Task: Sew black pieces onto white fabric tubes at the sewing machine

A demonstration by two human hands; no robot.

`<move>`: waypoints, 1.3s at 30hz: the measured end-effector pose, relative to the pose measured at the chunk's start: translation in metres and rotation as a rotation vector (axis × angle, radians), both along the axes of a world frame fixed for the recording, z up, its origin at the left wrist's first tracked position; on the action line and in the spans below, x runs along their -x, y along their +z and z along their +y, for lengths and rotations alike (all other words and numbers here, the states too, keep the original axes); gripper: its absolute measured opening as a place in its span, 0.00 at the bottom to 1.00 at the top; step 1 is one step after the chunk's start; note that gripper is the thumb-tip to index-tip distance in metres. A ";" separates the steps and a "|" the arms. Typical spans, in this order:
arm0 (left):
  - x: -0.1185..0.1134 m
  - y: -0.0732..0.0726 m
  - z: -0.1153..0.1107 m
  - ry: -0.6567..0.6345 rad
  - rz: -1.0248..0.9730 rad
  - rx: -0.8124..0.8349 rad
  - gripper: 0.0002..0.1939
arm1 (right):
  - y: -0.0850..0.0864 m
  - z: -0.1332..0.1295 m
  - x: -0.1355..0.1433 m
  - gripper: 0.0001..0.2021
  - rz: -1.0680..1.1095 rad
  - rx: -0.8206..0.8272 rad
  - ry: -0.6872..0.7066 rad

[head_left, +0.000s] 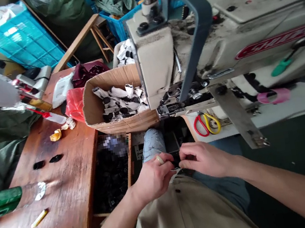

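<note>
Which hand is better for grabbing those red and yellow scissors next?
Probably the right hand: the scissors lie just beyond it, while the left hand is farther away. Both handle a small dark piece.

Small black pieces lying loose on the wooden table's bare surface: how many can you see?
2: the left piece is nearer the green bottle; the right piece is beside it. Others may be hidden among the clutter at the table's far end.
</note>
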State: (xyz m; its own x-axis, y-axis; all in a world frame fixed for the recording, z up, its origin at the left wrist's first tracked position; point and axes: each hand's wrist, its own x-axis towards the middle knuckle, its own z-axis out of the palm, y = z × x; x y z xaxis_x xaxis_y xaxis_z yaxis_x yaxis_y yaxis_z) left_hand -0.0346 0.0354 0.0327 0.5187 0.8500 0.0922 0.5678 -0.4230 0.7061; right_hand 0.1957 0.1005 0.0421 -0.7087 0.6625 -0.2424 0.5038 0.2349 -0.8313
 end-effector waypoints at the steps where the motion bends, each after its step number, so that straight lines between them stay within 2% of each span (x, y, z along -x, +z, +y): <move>1: -0.004 -0.005 -0.003 0.026 -0.042 0.009 0.06 | -0.002 -0.001 -0.001 0.10 -0.016 0.006 -0.069; 4: -0.017 -0.020 -0.014 0.159 -0.188 0.071 0.05 | -0.008 -0.005 -0.007 0.08 0.030 0.127 -0.280; 6: -0.021 -0.028 -0.019 0.210 -0.246 0.122 0.04 | -0.008 -0.009 -0.012 0.09 0.089 0.246 -0.373; 9: -0.024 -0.033 -0.019 0.220 -0.246 0.198 0.04 | 0.004 -0.011 -0.016 0.11 0.097 0.323 -0.377; 12: -0.026 -0.032 -0.015 0.205 -0.252 0.251 0.05 | 0.021 -0.003 -0.014 0.08 -0.032 0.307 -0.239; 17: -0.033 -0.031 -0.014 0.119 -0.292 0.304 0.06 | 0.038 0.024 -0.004 0.08 -0.257 0.313 0.118; 21: -0.034 -0.033 -0.018 0.105 -0.324 0.265 0.05 | 0.051 0.034 0.013 0.10 -0.371 0.076 0.390; 25: -0.034 -0.033 -0.024 0.110 -0.339 0.190 0.01 | 0.051 0.027 0.034 0.09 -0.496 -0.125 0.473; 28: -0.034 -0.033 -0.029 0.123 -0.317 0.161 0.04 | 0.036 0.016 0.042 0.06 -0.476 -0.056 0.335; 32: -0.033 -0.037 -0.035 0.184 -0.350 0.181 0.04 | 0.014 0.001 0.028 0.07 -0.314 0.377 -0.043; 35: -0.030 -0.042 -0.036 0.191 -0.395 0.248 0.05 | 0.004 -0.003 0.007 0.16 -0.093 0.689 -0.078; 37: -0.027 -0.044 -0.035 0.178 -0.413 0.294 0.06 | -0.001 -0.003 -0.005 0.19 -0.021 0.725 -0.061; 39: -0.025 -0.043 -0.032 0.154 -0.419 0.328 0.07 | -0.006 -0.001 -0.012 0.16 -0.050 0.667 -0.065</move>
